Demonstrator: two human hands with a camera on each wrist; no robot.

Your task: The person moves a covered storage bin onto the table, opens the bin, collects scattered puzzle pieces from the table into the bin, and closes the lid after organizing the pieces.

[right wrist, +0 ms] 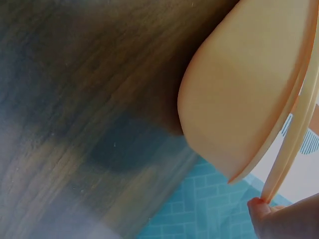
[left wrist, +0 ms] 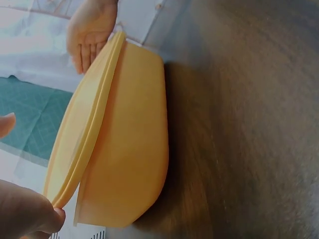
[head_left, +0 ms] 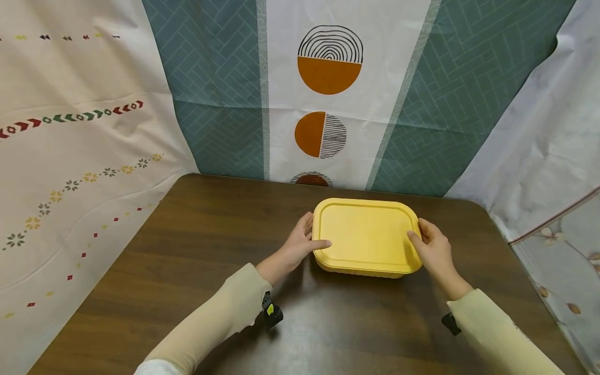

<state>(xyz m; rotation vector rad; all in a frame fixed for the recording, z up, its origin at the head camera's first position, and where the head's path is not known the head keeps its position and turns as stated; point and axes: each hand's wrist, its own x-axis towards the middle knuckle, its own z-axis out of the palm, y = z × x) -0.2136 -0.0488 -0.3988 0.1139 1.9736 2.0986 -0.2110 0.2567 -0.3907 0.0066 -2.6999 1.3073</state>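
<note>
A yellow rectangular box [left wrist: 134,134] with rounded corners stands on the table, covered by its yellow lid [head_left: 365,234]. Both wrist views show the lid tilted, its far edge raised off the box and its near edge close to the rim. My left hand [head_left: 295,247] is at the lid's left end; its fingertips [left wrist: 56,219] curl at the far corner of the lid's edge, while the thumb extends over the top. On the right end, my right hand [head_left: 433,252] grips the lid's edge, with a fingertip [right wrist: 259,209] at the far corner. The box's inside is hidden.
The dark wooden table [head_left: 225,224] has rounded far corners. A patterned cloth [head_left: 215,104] hangs behind its far edge, with light cloths at the left and right sides. Each wrist carries a small black device [head_left: 273,314].
</note>
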